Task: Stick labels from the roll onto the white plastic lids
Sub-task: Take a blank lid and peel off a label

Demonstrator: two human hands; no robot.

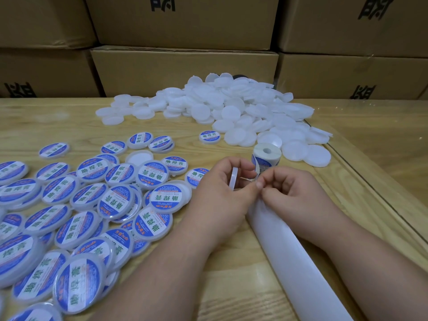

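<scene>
Left hand (220, 181) gripping lid (233, 179), right hand (287, 188) pinching label (251, 178)

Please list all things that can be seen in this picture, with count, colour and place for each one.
Plain lids: a large pile, white, far right of table.
Labelled lids: many, white with blue labels, spread at left.
Label roll: one, white and blue, upright just beyond the hands.
Backing strip: one, white, runs from the hands toward the near edge.
Table: one, light wood.
Cardboard boxes: several, brown, stacked behind the table.
Left hand: holds one white lid on edge.
Right hand: fingers curled, pinching at the strip's end.
</scene>
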